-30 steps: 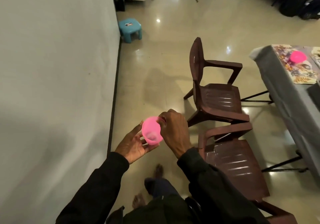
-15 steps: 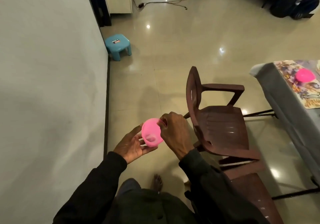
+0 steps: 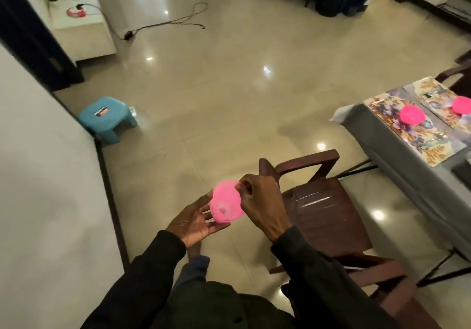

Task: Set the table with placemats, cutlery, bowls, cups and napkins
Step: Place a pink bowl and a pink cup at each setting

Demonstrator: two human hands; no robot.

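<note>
Fingers (image 3: 244,188) of the right hand (image 3: 257,201) pinch the rim of a pink bowl (image 3: 225,206). The left hand (image 3: 193,220) lies loosely open under it, well short of the table (image 3: 407,176). On the table, two placemats (image 3: 428,145) each carry a table bowl (image 3: 411,115). Cups and napkins look undone; cutlery, can't tell.

I am holding a bowl (image 3: 226,207) of thin, translucent pink plastic, my matt dark cloth sleeves (image 3: 153,265) are framing it, the polished floor (image 3: 229,86) is mirroring the lamps, the chair (image 3: 328,216) of smooth brown plastic is gleaming faintly, and a grey cloth (image 3: 418,191) is covering the table (image 3: 356,114).
</note>
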